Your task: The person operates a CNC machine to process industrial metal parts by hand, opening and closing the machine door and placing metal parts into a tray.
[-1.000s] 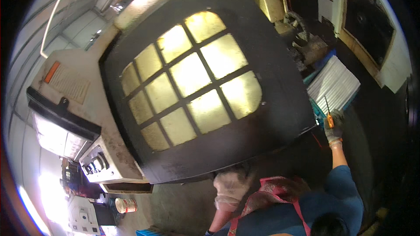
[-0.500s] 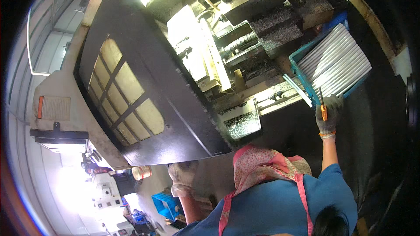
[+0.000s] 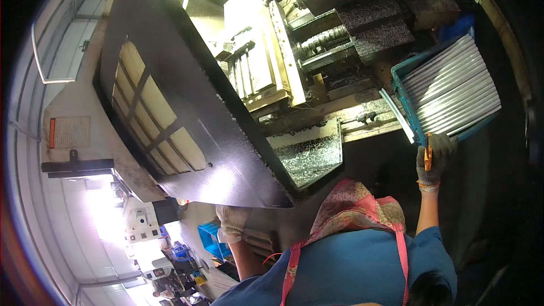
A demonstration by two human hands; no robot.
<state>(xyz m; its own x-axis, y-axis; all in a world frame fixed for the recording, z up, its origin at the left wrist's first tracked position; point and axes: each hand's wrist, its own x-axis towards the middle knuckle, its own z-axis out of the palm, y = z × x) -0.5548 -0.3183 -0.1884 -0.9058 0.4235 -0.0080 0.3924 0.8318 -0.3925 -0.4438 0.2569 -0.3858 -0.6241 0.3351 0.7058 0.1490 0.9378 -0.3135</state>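
"What's changed?"

"A second ago the black door (image 3: pixel 226 136) covered the machine; now it sits toward nine o'clock, baring the machine's interior (image 3: pixel 323 39) toward one."

"And your hands?"

"My right hand (image 3: pixel 439 161), at three o'clock, grips the orange tool (image 3: pixel 428 154) beside the teal crate (image 3: pixel 409 111) of metal rods (image 3: pixel 453 88). My left hand (image 3: pixel 231 222) is at seven by the door's lower edge, fingers hidden; I can't tell its grip."

Two gloved hands (image 3: pixel 441 160); one orange tool (image 3: pixel 428 157); one teal crate (image 3: pixel 406 106); over ten silver rods (image 3: pixel 453 88).
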